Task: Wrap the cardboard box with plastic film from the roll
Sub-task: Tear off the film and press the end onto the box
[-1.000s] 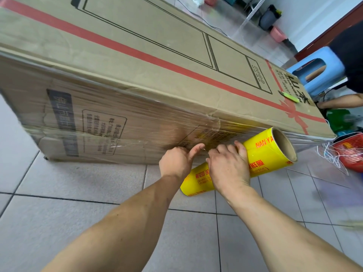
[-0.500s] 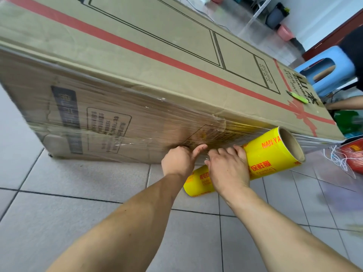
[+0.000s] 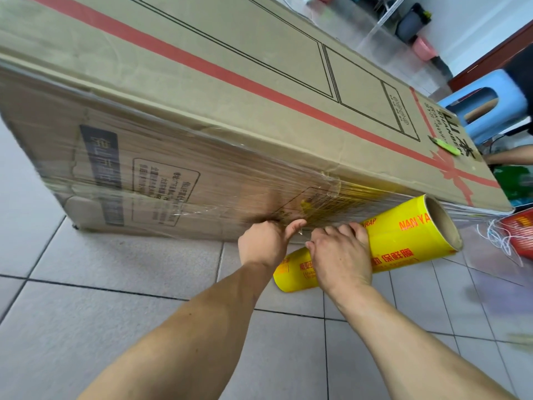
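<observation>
Big cardboard box (image 3: 230,90) lies long-side down on the tiled floor (image 3: 121,298). Plastic film (image 3: 161,194) already covers the near side; top looks bare, so wrapping is partway, more passes left. Left hand (image 3: 264,245) is curled closed, pressing film against the box side. Right hand (image 3: 341,259) grips the yellow roll (image 3: 403,241), fingers wrapped over it, just beside the box. Red basket (image 3: 522,226) at right, contents unclear.

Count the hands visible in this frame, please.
2, both the wearer's: the left hand pressed against the film-covered cardboard box side, the right hand on the yellow film roll. A bystander's forearm shows at far right, its hand hidden.
</observation>
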`<state>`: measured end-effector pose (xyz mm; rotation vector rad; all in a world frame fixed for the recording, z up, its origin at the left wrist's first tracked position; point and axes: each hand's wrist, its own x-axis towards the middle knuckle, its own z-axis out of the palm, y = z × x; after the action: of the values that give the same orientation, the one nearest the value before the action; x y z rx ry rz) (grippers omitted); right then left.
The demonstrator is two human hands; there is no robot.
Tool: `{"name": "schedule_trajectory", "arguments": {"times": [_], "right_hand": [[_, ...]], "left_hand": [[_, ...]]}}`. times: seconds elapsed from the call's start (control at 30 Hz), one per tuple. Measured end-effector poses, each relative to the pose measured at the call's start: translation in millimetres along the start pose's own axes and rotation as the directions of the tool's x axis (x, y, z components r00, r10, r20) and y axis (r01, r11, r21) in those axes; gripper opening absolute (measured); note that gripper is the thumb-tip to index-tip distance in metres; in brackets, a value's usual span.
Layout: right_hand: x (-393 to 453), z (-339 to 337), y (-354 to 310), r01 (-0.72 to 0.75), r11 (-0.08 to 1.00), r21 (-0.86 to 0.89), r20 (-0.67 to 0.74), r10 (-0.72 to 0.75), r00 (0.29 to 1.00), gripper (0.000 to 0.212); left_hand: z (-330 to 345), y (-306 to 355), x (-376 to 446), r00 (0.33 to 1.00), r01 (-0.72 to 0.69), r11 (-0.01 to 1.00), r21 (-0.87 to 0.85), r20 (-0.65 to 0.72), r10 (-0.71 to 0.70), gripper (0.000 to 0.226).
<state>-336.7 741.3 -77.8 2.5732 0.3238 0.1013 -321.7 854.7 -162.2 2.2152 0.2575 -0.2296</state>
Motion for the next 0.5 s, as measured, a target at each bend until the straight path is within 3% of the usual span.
{"name": "schedule_trajectory", "arguments": {"times": [0.1, 0.23, 0.5], "right_hand": [[-3.0, 5.2, -2.3, 0.002, 1.0, -0.01, -0.004, -0.002, 1.0, 0.014], [1.5, 7.0, -12.3, -0.03, 0.999, -0.027, 0.047, 0.031, 0.998, 0.026], [5.4, 10.0, -22.1, -0.021, 1.0, -0.017, 0.07, 0.022, 0.997, 0.006]], "left_hand": [[4.9, -2.8, -5.2, 1.0, -0.013, 1.0, 0.008, 0.003, 0.013, 0.081], [8.0, 2.0, -7.8, 1.0, 0.027, 0.998, 0.053, -0.017, -0.026, 0.083], [8.5, -13.4, -4.1, 0.999, -0.028, 0.983, 0.184, -0.018, 0.031, 0.083]]}}
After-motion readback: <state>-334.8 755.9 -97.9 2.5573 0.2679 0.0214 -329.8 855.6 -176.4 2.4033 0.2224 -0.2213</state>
